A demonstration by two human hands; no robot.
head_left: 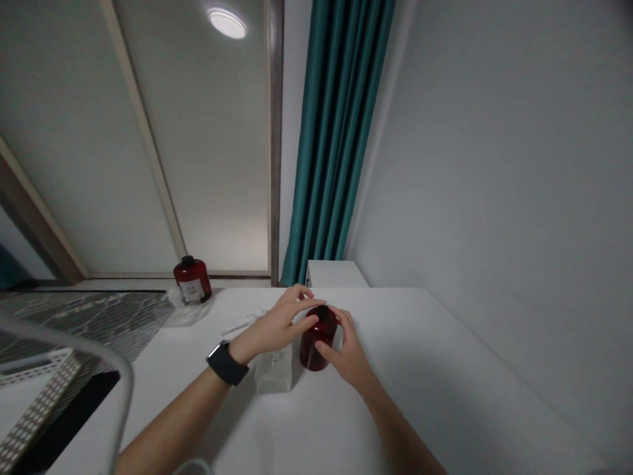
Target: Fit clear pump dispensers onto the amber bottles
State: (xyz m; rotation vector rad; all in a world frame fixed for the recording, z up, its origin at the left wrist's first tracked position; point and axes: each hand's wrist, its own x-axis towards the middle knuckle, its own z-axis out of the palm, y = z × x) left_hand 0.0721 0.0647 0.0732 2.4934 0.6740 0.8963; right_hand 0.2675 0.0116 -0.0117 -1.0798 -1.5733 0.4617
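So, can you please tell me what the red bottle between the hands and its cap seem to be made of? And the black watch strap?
The dark red bottle looks like glossy translucent plastic, perhaps glass: it has soft highlights and lets some light through. Its black cap looks like plastic, though it is too small to be sure. The watch strap looks like matte silicone or rubber, smooth and without stitching.

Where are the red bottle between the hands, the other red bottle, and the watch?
Near bottle (313, 346): head view, on its dark red body.
Far bottle (190, 270): head view, on its red shoulder.
Watch (226, 363): head view, on its black face.
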